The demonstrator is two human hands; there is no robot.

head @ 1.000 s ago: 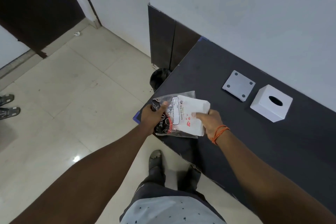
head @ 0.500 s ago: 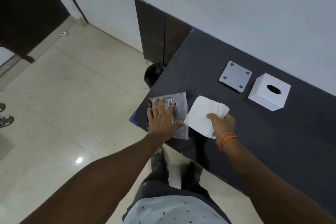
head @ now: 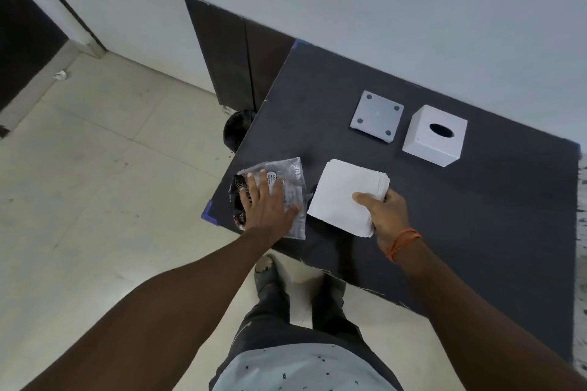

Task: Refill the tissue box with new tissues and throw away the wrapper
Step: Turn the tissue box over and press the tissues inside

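A clear plastic wrapper [head: 290, 178] lies flat at the near left corner of the dark table [head: 476, 216]. My left hand [head: 266, 203] rests on it, palm down and fingers spread. Just to its right is a white stack of tissues [head: 343, 197], gripped at its near right corner by my right hand [head: 386, 211]. The white tissue box [head: 435, 136], with an oval slot on top, stands further back on the table. Left of the box lies its grey square base plate [head: 376, 119].
A black bin [head: 236, 130] stands on the tiled floor beside the table's left edge, below dark cabinet panels [head: 235, 54]. The white wall runs behind the table. My legs and a shoe are at the table's near edge.
The tissue stack has come out of the wrapper. My left hand has pressed the emptied wrapper flat on the table, and my right hand has carried the stack to the right.
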